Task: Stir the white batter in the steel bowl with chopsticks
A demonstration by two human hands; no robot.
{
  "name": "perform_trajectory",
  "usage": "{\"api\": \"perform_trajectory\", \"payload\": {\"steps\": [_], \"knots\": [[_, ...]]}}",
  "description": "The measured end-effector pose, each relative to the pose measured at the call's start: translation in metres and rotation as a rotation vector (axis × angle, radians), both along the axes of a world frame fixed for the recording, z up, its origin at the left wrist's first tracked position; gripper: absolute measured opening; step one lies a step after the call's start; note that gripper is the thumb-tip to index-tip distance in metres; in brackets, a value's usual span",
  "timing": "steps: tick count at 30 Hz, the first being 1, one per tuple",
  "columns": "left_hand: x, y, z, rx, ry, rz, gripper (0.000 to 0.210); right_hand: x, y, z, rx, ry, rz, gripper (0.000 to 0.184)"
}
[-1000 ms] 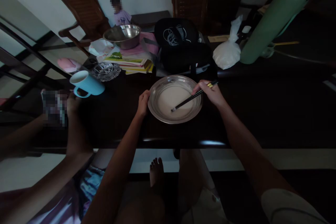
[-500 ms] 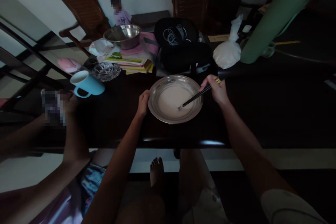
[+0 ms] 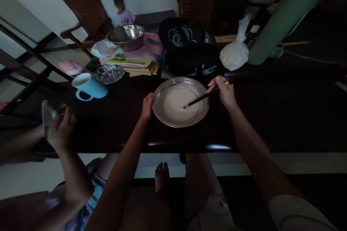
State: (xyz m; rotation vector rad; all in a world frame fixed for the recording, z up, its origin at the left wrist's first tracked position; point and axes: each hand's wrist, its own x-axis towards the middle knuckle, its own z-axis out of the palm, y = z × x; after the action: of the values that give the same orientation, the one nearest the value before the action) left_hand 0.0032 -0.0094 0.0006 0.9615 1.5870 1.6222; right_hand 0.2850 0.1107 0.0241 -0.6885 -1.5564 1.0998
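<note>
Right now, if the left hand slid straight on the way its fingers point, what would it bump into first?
The left hand already touches the steel plate's rim; past that, the stack of books seems next, though depth is unclear.

Silver metal plate holding off-white batter; black chopsticks with yellow-banded ends. Light blue mug, white plastic bag, pale green cylinder. Black bag with white looped print, on a dark table.

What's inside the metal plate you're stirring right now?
The metal plate holds a pale, smooth batter. The tips of the chopsticks in the right hand dip into it. The plate's bottom is covered by batter.
</note>
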Motion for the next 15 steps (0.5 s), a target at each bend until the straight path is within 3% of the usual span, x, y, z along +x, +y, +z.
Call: {"api": "perform_trajectory", "payload": {"steps": [4,6,9,12,15], "knots": [[-0.001,0.0,0.0,0.01,0.023,-0.006,0.037,-0.007,-0.006,-0.002,-0.004,-0.084,0.167,0.042],[-0.002,0.0,-0.002,0.013,0.016,-0.007,0.038,-0.009,-0.005,-0.004,0.05,-0.132,0.183,0.038],[-0.003,0.001,-0.004,0.018,0.004,-0.01,0.038,-0.006,-0.001,-0.005,0.078,-0.138,0.1,0.035],[-0.003,0.001,-0.005,0.02,-0.006,-0.009,0.039,0.0,0.005,-0.004,0.005,-0.053,-0.013,0.041],[-0.003,0.001,-0.005,0.023,0.003,-0.01,0.037,0.002,0.005,-0.002,-0.028,0.009,-0.026,0.049]]}}
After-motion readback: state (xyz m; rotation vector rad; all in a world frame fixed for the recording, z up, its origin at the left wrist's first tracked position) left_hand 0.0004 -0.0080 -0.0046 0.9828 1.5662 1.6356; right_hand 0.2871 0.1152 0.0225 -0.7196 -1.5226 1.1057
